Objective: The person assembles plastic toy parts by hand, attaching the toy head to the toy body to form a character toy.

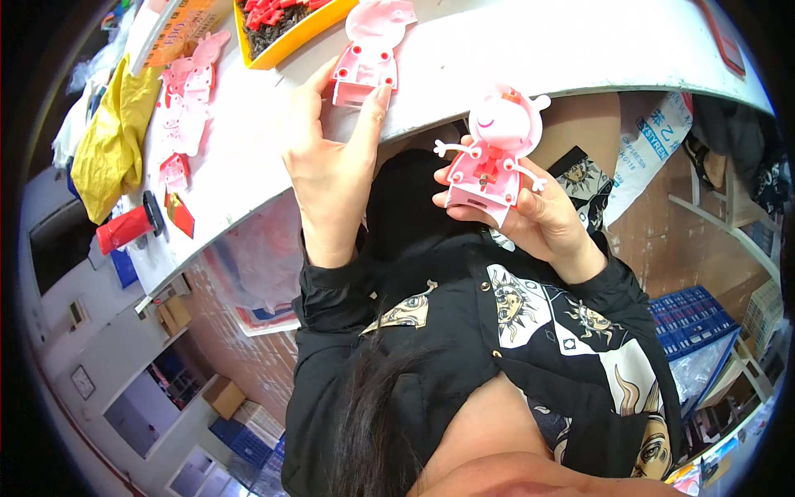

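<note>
In my right hand (pixel 538 211) rests a pink toy figure half (pixel 489 157), its hollow inner side facing up. Thin pale arms stick out from both its sides, and small red and metal parts sit in its middle. My left hand (pixel 335 157) grips the lower end of a second pink toy shell (pixel 364 62) between thumb and fingers, over the table's near edge. That shell is hollow, with red-rimmed posts at its corners, and no arms show on it. The two halves are apart.
On the white table (pixel 273 124), a yellow tray (pixel 302 37) holds red and dark small parts. More pink shells (pixel 186 99) lie in a row at the left, near a yellow cloth (pixel 116 141) and a red cylinder (pixel 124 236). Blue crates (pixel 691 319) stand low at the right.
</note>
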Action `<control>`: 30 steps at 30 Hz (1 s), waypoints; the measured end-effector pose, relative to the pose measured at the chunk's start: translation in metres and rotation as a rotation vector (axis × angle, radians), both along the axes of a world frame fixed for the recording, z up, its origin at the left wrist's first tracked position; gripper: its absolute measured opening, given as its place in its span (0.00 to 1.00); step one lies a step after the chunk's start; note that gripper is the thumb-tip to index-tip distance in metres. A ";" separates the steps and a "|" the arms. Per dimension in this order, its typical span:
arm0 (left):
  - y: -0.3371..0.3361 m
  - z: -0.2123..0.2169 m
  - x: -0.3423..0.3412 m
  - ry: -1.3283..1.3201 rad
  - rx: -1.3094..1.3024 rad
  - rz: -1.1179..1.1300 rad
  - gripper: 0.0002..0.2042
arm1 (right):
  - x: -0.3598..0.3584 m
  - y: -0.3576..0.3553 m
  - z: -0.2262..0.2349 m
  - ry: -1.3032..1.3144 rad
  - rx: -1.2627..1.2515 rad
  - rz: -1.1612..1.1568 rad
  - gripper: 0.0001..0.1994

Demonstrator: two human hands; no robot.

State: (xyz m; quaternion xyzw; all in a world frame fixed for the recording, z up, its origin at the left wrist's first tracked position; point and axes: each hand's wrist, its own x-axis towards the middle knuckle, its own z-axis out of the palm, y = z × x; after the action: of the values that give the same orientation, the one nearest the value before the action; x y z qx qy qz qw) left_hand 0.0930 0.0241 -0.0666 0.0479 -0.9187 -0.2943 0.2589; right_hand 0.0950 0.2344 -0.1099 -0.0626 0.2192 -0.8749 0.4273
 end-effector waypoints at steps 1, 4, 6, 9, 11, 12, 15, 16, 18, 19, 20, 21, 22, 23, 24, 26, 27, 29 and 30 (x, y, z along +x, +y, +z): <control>0.002 0.000 0.000 0.014 0.053 -0.012 0.20 | -0.001 0.000 -0.001 0.001 0.002 -0.004 0.46; 0.004 0.000 -0.001 0.025 0.120 -0.029 0.19 | -0.002 0.000 -0.003 -0.020 -0.019 0.001 0.45; 0.003 -0.002 -0.001 0.021 0.133 -0.030 0.19 | -0.002 -0.001 -0.003 -0.032 -0.034 0.004 0.44; 0.000 -0.007 -0.003 0.040 0.126 -0.020 0.18 | 0.000 -0.005 -0.004 -0.046 -0.060 0.007 0.42; 0.001 -0.007 -0.004 0.109 0.215 -0.032 0.16 | 0.002 -0.006 -0.004 -0.048 -0.071 0.002 0.41; 0.001 -0.005 -0.005 0.108 0.216 -0.034 0.16 | 0.002 -0.006 -0.005 -0.049 -0.077 -0.007 0.40; -0.003 -0.001 -0.004 0.165 -0.221 -0.103 0.26 | 0.001 -0.005 -0.003 -0.046 -0.072 -0.024 0.40; -0.003 -0.001 -0.002 0.164 -0.222 -0.106 0.26 | 0.001 -0.004 -0.003 -0.042 -0.061 -0.029 0.41; -0.002 0.000 0.001 0.073 -0.379 -0.143 0.27 | -0.001 -0.002 -0.006 -0.007 -0.100 -0.031 0.36; -0.003 0.000 0.004 0.012 -0.370 -0.172 0.29 | -0.001 -0.001 -0.007 0.030 -0.139 -0.030 0.33; -0.001 0.004 0.005 0.013 -0.371 -0.177 0.29 | -0.001 -0.001 -0.006 0.030 -0.139 -0.035 0.33; 0.002 0.009 0.006 -0.032 -0.329 -0.215 0.30 | -0.002 0.000 -0.005 0.022 -0.090 -0.062 0.36; 0.005 0.011 0.005 -0.077 -0.286 -0.253 0.32 | -0.002 0.000 -0.004 0.015 -0.040 -0.089 0.40; -0.002 0.012 0.004 -0.118 -0.294 -0.308 0.29 | -0.002 0.000 -0.005 0.014 -0.036 -0.098 0.40; -0.003 0.014 0.004 -0.119 -0.292 -0.311 0.29 | -0.003 0.000 -0.004 0.023 -0.022 -0.099 0.40; -0.003 0.013 0.003 -0.146 -0.213 -0.301 0.25 | -0.003 -0.001 -0.003 0.032 -0.005 -0.105 0.39; -0.004 0.011 0.002 -0.139 -0.222 -0.280 0.22 | -0.003 -0.003 -0.003 0.024 -0.018 -0.108 0.39; -0.004 0.006 0.000 -0.114 -0.227 -0.271 0.22 | -0.006 -0.004 -0.004 0.019 -0.038 -0.101 0.38; -0.003 0.005 0.000 -0.094 -0.230 -0.257 0.21 | -0.007 -0.004 -0.003 0.020 -0.040 -0.109 0.38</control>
State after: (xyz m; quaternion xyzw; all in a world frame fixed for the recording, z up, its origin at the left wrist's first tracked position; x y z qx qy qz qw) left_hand 0.0928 0.0210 -0.0615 -0.0859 -0.9560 -0.2152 0.1797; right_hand 0.0881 0.2300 -0.1127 -0.0679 0.2090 -0.9004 0.3755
